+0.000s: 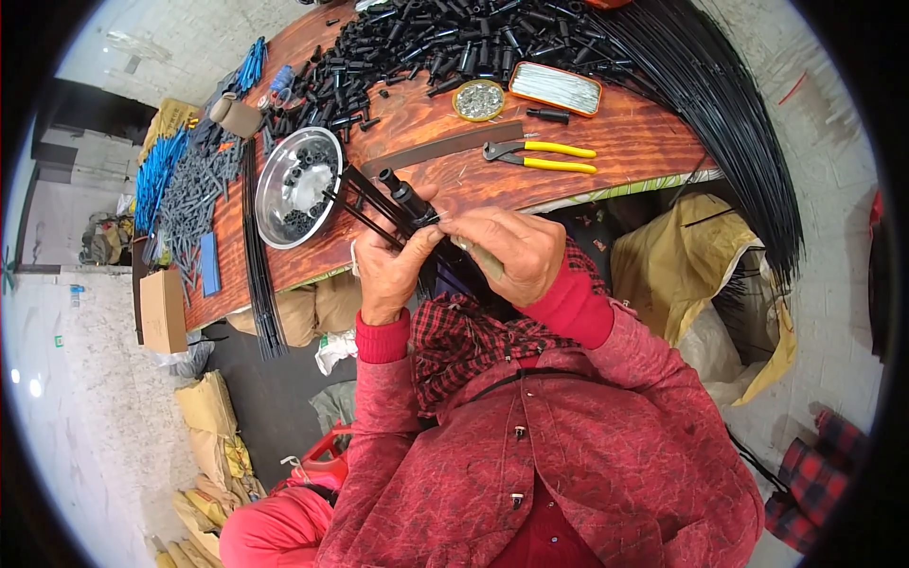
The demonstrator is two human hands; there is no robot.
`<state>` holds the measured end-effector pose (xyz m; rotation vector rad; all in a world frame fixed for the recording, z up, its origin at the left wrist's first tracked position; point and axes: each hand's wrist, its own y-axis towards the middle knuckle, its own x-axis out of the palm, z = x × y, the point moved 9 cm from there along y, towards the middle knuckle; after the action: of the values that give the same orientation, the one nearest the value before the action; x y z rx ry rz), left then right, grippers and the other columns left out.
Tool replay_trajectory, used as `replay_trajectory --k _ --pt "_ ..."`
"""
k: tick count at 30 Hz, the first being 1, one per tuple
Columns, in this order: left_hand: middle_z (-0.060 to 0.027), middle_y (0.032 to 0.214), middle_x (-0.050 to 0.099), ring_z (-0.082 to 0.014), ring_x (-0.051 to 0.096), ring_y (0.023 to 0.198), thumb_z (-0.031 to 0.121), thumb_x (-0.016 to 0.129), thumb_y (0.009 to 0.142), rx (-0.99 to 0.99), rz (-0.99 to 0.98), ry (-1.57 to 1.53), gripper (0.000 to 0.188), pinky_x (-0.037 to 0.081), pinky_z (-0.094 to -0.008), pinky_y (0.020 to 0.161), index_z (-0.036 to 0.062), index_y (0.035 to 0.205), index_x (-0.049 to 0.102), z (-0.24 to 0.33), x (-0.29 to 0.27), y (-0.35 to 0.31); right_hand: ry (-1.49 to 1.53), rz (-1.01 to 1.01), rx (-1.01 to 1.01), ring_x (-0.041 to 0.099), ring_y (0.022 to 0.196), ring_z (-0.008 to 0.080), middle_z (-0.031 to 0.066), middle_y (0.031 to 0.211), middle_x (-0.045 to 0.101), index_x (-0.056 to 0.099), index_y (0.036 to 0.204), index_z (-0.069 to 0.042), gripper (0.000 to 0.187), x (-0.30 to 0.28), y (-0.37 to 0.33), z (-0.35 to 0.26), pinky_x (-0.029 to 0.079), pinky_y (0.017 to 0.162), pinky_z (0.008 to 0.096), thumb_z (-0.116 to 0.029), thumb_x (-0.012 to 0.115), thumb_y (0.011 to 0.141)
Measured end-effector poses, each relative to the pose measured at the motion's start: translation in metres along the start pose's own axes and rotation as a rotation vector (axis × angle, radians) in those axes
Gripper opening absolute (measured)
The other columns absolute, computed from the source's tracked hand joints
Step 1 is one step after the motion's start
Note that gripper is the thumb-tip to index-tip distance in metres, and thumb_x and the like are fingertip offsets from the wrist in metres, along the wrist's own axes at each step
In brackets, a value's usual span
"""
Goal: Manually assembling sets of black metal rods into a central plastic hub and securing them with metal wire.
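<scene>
My left hand (386, 279) is closed around a bundle of thin black rods (374, 194) and a stepped black tubular fitting (409, 199), which tilts up to the left. At the fitting's lower end, my right hand (511, 251) has its fingertips pinched together close to my left thumb. A thin pale sliver shows there, too small to name. Just left of the rods' tips stands a clear plastic bowl (262, 189) with small black rings (308, 161) and a whitish lump inside.
Yellow-handled pliers (559, 155) lie on the wooden table (653, 137) beyond my right hand. Farther back are a tin of metal pins (557, 89), a dish of small metal pieces (478, 100) and heaped black fittings (454, 38). Long black rods (729, 123) overhang the right edge.
</scene>
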<state>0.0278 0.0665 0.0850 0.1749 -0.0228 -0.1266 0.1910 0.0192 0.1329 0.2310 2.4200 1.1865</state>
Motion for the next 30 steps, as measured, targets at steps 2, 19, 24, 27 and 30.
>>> replay_trajectory --k 2,19,24,27,30 --pt "-0.0059 0.103 0.07 -0.011 0.064 0.09 0.005 0.075 0.083 0.025 0.013 0.04 0.038 0.051 -0.0257 0.083 -0.0027 0.119 0.064 0.002 -0.002 0.0 0.012 -0.01 0.026 0.07 0.073 0.0251 0.0085 0.087 0.07 0.069 0.099 -0.008 0.025 0.0 -0.003 0.002 0.054 0.059 0.0325 -0.003 0.072 0.075" --pt "-0.0065 0.1 0.07 -0.0124 0.064 0.089 0.005 0.076 0.083 0.04 -0.021 -0.032 0.045 0.051 -0.0265 0.082 -0.0041 0.124 0.061 0.002 0.004 0.003 -0.109 -0.039 -0.011 0.066 0.064 0.0275 0.0091 0.077 0.067 0.063 0.089 -0.006 0.019 0.0 0.015 -0.01 0.051 0.055 0.0342 -0.008 0.075 0.075" --pt "-0.0052 0.099 0.07 -0.0114 0.063 0.088 0.007 0.077 0.082 0.025 -0.001 0.074 0.042 0.051 -0.025 0.081 -0.0023 0.122 0.063 0.001 0.001 0.001 0.024 -0.036 0.205 0.065 0.06 0.025 0.0092 0.075 0.065 0.06 0.087 -0.005 0.015 -0.003 0.006 0.01 0.049 0.052 0.0327 -0.005 0.072 0.077" --pt "-0.0052 0.099 0.07 -0.0111 0.064 0.088 0.007 0.077 0.082 -0.011 -0.003 -0.032 0.041 0.051 -0.0246 0.081 -0.0022 0.12 0.064 -0.001 0.005 0.002 0.023 -0.03 0.243 0.064 0.059 0.0255 0.0088 0.073 0.064 0.059 0.087 -0.006 0.014 0.004 -0.006 0.016 0.048 0.051 0.034 -0.006 0.07 0.078" --pt "-0.0053 0.098 0.07 -0.0114 0.064 0.088 0.006 0.077 0.082 -0.028 -0.003 -0.09 0.04 0.051 -0.0248 0.081 -0.0019 0.119 0.064 -0.006 0.001 0.004 0.042 -0.027 0.286 0.063 0.058 0.0262 0.0083 0.071 0.063 0.059 0.088 -0.008 0.015 0.01 -0.013 0.021 0.047 0.05 0.0349 -0.008 0.07 0.078"
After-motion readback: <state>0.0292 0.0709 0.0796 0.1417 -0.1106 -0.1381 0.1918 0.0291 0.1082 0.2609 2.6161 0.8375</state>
